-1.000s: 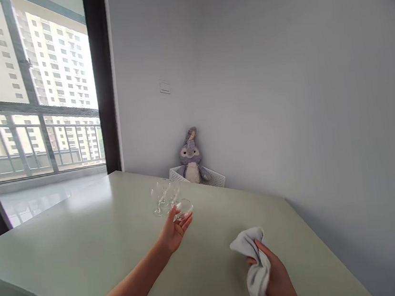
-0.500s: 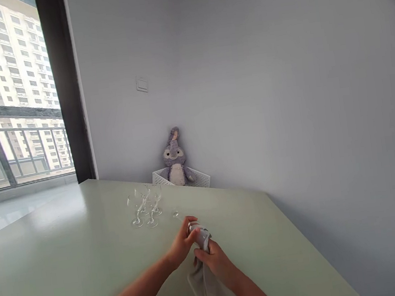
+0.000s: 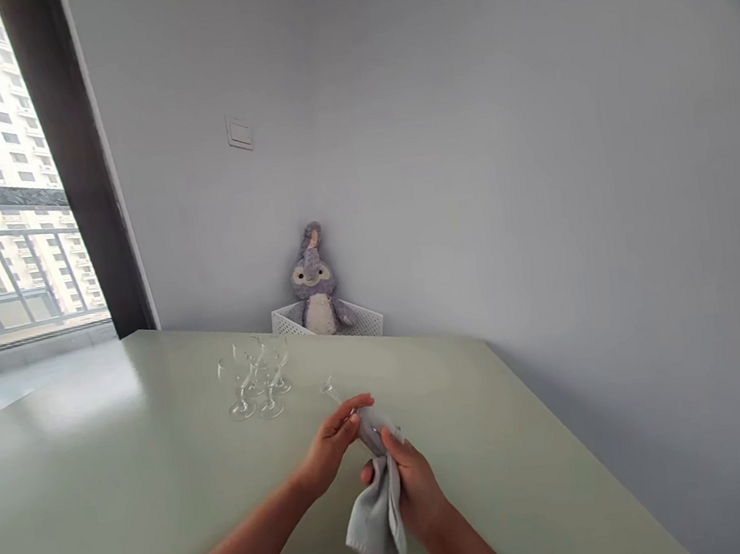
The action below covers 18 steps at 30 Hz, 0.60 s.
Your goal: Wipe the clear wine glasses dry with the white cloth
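Note:
A clear stemmed wine glass (image 3: 332,392) is held tilted above the table, its foot pointing away from me and its bowl toward me. Around the glass near the bowl, my left hand (image 3: 332,448) is closed, thumb and fingers on opposite sides. My right hand (image 3: 414,484) grips a light grey cloth (image 3: 377,528), part of which is bunched at the bowl while the rest hangs down below the hand. The cloth and fingers hide much of the bowl.
Several clear wine glasses (image 3: 271,406) stand upright in a group on the pale green table (image 3: 166,482), left of my hands. Behind the far edge, a purple plush toy (image 3: 318,310) sits in a white perforated basket (image 3: 367,320) by the wall.
The glass has turned in my hands, and more of its stem shows. More of the cloth now hangs below my right hand. The whole view has shifted slightly to the right.

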Motion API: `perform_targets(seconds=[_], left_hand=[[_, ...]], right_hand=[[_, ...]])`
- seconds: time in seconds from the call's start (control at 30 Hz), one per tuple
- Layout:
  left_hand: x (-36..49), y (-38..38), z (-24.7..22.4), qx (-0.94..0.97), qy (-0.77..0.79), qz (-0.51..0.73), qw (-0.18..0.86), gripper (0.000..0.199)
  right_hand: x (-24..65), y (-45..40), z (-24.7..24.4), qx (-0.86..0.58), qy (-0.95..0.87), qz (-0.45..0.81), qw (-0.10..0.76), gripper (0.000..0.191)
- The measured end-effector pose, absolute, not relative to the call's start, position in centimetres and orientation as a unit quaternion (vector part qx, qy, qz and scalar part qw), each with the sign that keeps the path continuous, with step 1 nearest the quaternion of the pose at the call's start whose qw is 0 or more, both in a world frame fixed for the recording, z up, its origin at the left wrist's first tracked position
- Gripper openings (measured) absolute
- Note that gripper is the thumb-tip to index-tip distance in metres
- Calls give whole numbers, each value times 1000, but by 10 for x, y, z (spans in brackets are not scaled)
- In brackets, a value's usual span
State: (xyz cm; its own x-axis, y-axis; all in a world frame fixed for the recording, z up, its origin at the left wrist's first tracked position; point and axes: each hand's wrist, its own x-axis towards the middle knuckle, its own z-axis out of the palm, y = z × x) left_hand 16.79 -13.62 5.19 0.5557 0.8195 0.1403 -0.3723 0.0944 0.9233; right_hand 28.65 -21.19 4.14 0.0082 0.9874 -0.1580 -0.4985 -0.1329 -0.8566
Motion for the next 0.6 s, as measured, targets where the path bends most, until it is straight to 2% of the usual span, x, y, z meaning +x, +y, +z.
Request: perform_targets(seconds=[0.1,0.17,0.23,0.3,0.4,0.5,0.6], left_hand=[[167,-137,51,524,250,383,719,40],[165,-137,51,543,294,357,701,43],[163,-137,51,568,310,377,663,40],[161,-139,54,584,269,427,636,35],[159,-143,59,581,203,458,642,28],[158,-145,60,550,225,425,683,27],[158,-144,53,543,271,378,699,38]], right_hand=[[282,-218,38,-500,-469,446,576,36],[282,-218,39,-526,-524,369,559,30],[286,-217,43,-510,-492,425,563,33],[289,-216,50,-466,-385,552,575,43],[290,-216,56,-414,-245,671,565,48],[285,-220,52,-426,-319,632,563,47],[278,-226,45,-483,-481,469,562,34]])
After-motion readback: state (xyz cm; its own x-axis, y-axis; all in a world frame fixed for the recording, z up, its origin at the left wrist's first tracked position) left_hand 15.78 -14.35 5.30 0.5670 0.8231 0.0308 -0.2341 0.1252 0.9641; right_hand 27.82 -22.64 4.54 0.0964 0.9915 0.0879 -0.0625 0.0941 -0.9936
